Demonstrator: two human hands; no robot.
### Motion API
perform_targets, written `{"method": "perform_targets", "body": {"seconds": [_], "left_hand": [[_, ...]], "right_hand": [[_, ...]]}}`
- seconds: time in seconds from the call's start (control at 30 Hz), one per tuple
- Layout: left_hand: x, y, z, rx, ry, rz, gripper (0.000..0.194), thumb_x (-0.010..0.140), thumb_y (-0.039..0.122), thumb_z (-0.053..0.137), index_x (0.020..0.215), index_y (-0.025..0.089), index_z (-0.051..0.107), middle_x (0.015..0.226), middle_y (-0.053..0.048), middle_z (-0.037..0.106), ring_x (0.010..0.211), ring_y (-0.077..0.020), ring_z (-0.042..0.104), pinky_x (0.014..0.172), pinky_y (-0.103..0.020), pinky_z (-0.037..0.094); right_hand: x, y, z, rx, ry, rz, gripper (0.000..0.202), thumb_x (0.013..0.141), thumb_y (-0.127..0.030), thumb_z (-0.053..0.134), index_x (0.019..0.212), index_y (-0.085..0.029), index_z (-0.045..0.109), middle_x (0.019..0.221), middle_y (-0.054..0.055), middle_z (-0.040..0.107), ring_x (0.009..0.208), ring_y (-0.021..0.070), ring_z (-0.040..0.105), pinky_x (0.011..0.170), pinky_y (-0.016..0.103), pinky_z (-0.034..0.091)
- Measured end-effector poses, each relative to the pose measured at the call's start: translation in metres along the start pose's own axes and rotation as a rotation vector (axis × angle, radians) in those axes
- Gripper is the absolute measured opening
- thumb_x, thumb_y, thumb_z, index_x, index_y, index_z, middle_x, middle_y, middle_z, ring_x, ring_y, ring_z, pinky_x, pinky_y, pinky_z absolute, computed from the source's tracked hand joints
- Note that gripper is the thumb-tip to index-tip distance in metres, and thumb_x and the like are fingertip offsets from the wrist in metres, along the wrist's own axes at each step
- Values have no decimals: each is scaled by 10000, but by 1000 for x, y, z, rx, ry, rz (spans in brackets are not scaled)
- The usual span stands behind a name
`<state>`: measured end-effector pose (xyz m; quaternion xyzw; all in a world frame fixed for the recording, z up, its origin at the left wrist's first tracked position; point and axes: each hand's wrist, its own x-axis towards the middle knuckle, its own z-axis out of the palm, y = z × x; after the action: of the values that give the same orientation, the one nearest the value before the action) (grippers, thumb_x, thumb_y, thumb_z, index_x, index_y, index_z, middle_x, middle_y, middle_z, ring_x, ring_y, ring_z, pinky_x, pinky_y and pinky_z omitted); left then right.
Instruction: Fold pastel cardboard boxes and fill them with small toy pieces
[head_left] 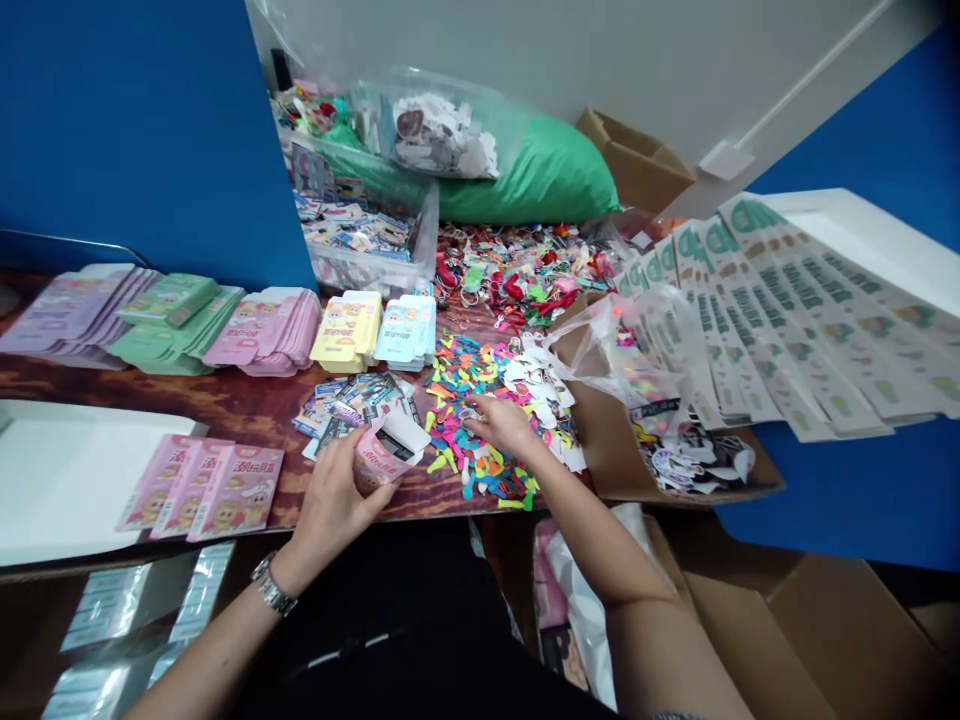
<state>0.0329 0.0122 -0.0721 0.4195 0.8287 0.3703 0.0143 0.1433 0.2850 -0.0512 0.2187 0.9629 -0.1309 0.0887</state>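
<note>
My left hand (pixel 337 500) is wrapped round a small pink box (pixel 382 455), whose white flap stands open at the top and shows something dark inside. Fingers of my right hand (pixel 499 425) are pinched over the pile of small colourful pieces (pixel 469 375); whatever they hold is too small to name. White cut-out pieces (pixel 540 385) lie just beyond that hand. Behind the pink box, printed cards (pixel 360 400) are spread on the table. Three closed pink boxes (pixel 244 490) overlap to the left of my left hand.
Flat purple (pixel 67 310), green, pink, yellow and blue cartons line the table's back left. Behind are a clear bin (pixel 367 265) of cards, trinkets (pixel 525 270) and a green bag (pixel 540 175). An open cardboard box (pixel 607 440) and printed sheets (pixel 810 320) stand at right.
</note>
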Motion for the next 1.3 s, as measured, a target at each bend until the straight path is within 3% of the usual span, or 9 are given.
{"method": "perform_targets", "body": {"seconds": [0.23,0.37,0.47,0.57,0.63,0.8,0.97,1.13,1.3], "left_hand": [[0,-2,2,25,-7,13,638,798,375,659,1334,145,401,1169,-134,571,1083,-292,563,941,-422,477],[3,-3,8,66,6,33,646,808,367,644,1354,127,395,1168,-149,558,1074,-303,548,931,-434,478],[7,0,12,98,12,43,645,803,323,633,1362,108,393,1157,-159,559,1061,-310,536,925,-443,475],[10,7,14,142,17,74,661,798,272,616,1385,99,368,1163,-167,559,1066,-315,527,925,-446,470],[11,12,15,172,10,98,688,795,241,604,1414,105,334,1177,-168,555,1075,-314,519,925,-441,470],[10,18,14,180,-6,126,743,790,211,597,1455,125,278,1184,-157,548,1073,-306,503,925,-430,471],[9,15,13,91,-4,88,737,795,227,602,1451,148,277,1203,-151,538,1092,-305,514,952,-454,459],[12,12,16,-30,-31,65,711,810,289,618,1433,147,305,1234,-152,530,1123,-291,519,968,-432,459],[18,4,11,-17,-16,15,704,807,329,639,1420,164,335,1222,-140,550,1107,-293,538,953,-438,467]], "right_hand": [[3,0,-9,27,58,-32,156,912,-322,560,921,-207,664,949,54,661,886,184,605,715,238,395],[-4,0,-29,406,81,-135,136,876,-309,608,864,-182,653,807,0,636,713,126,554,659,217,381],[-8,-11,-40,717,-4,-194,250,860,-416,631,873,-167,660,697,-27,591,595,98,475,573,206,350],[-12,-32,-45,847,-98,-274,279,852,-432,645,907,-160,668,710,-24,606,593,96,485,560,203,359],[-13,-48,-43,771,-104,-347,217,872,-377,632,911,-167,672,742,-17,633,630,104,528,599,207,383],[-15,-74,-31,338,62,-459,78,852,-149,620,911,-186,654,814,8,657,750,144,589,688,233,402],[-22,-77,-24,461,198,-503,219,923,-227,565,1142,-211,575,986,45,666,822,150,625,732,252,477],[-23,-80,-29,509,386,-615,141,952,-223,516,1063,-212,603,962,54,674,862,153,634,777,264,505],[28,-43,-35,577,456,-309,197,958,-306,496,1058,-196,624,947,47,697,815,147,657,746,247,509]]}}
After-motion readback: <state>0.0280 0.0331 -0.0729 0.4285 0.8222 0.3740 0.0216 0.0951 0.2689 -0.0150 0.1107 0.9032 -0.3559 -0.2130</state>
